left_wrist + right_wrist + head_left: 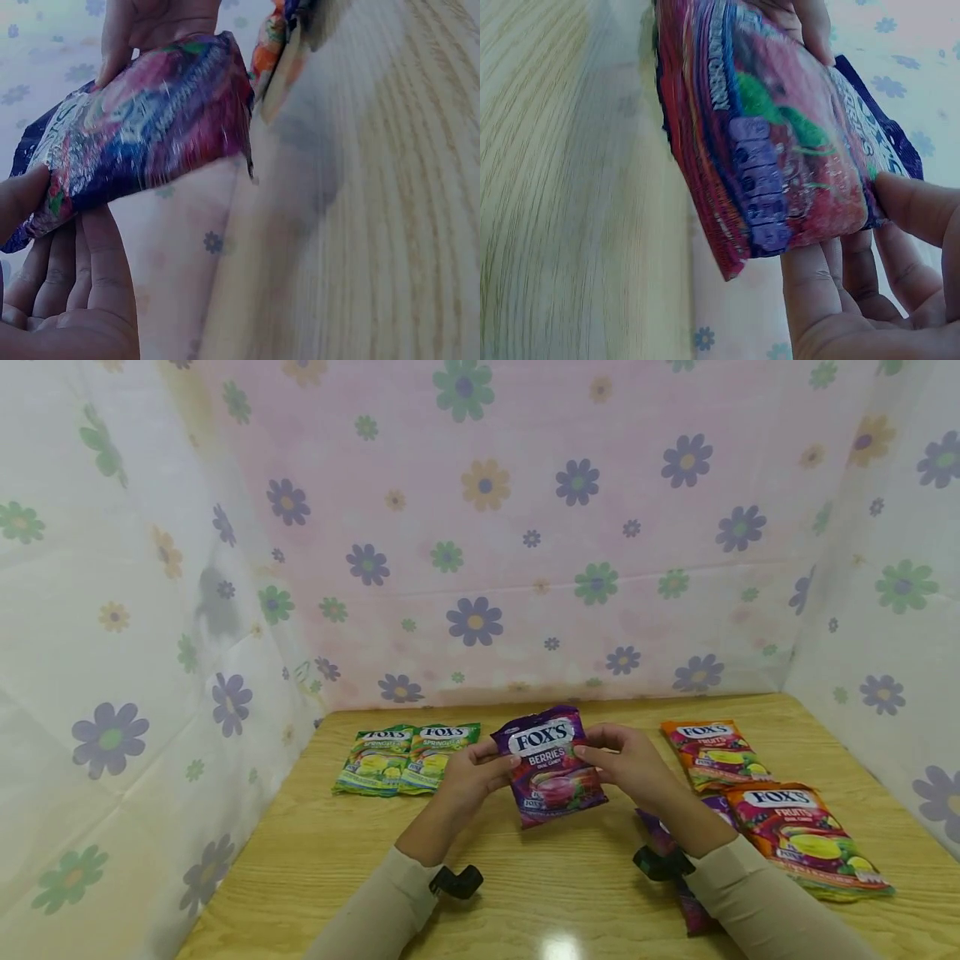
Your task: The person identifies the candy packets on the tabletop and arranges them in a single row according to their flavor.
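Observation:
A purple bag of Fox's Berries candy (551,768) is held up off the table between both hands, its printed front toward the head camera. On its left edge, my left hand (472,777) pinches it, thumb in front and fingers behind. My right hand (630,764) grips the opposite edge the same way. In the left wrist view the bag (150,124) looks blurred and tilted. The right wrist view shows the bag's side print (780,150) and the right thumb (915,206) on its front. Beneath my right forearm lies another purple bag (693,902), partly hidden.
Two green Spring Tea bags (371,764) lie side by side, slightly overlapping, at the table's back left. At the right are two orange Fruits bags (716,756), the nearer one (810,839) beside the covered purple bag. Flowered cloth (517,535) walls the wooden table (300,868) at back and sides.

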Demonstrator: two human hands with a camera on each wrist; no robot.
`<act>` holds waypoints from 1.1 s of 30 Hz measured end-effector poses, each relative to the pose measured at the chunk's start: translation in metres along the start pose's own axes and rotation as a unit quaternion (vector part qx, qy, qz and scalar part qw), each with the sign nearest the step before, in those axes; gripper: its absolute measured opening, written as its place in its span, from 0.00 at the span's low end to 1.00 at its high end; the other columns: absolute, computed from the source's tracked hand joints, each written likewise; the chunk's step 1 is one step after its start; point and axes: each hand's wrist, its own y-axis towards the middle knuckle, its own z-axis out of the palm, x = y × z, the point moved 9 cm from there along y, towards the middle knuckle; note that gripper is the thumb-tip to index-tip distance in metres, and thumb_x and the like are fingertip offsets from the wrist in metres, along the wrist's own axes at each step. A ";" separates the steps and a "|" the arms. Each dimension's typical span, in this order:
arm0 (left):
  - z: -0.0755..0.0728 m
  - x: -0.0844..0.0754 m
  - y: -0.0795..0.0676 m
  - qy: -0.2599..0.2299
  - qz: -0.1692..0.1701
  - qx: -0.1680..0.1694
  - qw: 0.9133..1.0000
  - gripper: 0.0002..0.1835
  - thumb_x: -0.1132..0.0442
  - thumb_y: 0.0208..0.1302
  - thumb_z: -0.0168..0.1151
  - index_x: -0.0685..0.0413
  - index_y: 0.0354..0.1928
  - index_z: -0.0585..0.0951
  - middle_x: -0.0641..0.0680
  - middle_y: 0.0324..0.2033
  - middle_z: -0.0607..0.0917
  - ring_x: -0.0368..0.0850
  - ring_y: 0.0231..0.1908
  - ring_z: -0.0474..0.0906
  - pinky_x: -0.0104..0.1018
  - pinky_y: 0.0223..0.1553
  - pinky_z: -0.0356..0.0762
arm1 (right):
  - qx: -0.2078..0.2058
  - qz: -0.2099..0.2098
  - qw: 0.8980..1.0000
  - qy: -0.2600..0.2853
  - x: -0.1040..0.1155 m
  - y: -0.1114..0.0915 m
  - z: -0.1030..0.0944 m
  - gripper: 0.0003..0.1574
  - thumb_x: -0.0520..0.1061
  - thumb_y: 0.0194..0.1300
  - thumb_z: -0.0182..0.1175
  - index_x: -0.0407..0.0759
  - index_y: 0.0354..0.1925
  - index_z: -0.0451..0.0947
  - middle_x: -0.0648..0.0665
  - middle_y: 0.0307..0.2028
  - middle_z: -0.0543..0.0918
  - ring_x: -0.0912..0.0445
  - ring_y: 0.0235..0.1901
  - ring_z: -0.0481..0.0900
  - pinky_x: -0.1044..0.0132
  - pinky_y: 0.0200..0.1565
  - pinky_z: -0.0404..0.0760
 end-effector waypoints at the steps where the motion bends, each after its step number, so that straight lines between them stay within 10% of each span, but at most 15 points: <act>1: -0.002 -0.001 0.000 -0.004 0.000 -0.006 1.000 0.26 0.64 0.67 0.71 0.65 0.64 0.78 0.60 0.54 0.87 0.46 0.49 0.88 0.39 0.52 0.87 | -0.003 -0.002 1.000 0.002 0.000 0.000 0.000 0.25 0.53 0.72 0.66 0.39 0.58 0.78 0.39 0.54 0.81 0.49 0.52 0.83 0.51 0.53 0.88; 13: -0.013 -0.023 -0.003 -0.037 0.035 -0.037 0.998 0.21 0.69 0.69 0.67 0.67 0.61 0.77 0.55 0.48 0.86 0.43 0.47 0.86 0.35 0.51 0.87 | -0.028 -0.016 0.999 0.034 0.005 0.008 0.003 0.20 0.50 0.74 0.65 0.34 0.52 0.79 0.42 0.45 0.82 0.51 0.43 0.83 0.61 0.47 0.89; 23: -0.038 -0.017 0.005 0.074 0.057 -0.057 0.994 0.20 0.60 0.65 0.74 0.60 0.57 0.84 0.56 0.51 0.86 0.46 0.47 0.87 0.52 0.55 0.86 | -0.029 -0.028 0.996 0.076 0.008 0.021 0.014 0.22 0.48 0.74 0.64 0.32 0.56 0.78 0.43 0.47 0.83 0.53 0.44 0.85 0.59 0.47 0.90; 33: -0.060 -0.018 0.009 0.053 0.062 -0.117 0.990 0.21 0.52 0.63 0.75 0.56 0.53 0.87 0.57 0.50 0.86 0.48 0.46 0.88 0.38 0.50 0.88 | -0.034 -0.018 0.990 0.137 0.004 0.038 0.031 0.27 0.48 0.74 0.65 0.34 0.63 0.76 0.40 0.53 0.83 0.53 0.49 0.86 0.57 0.50 0.89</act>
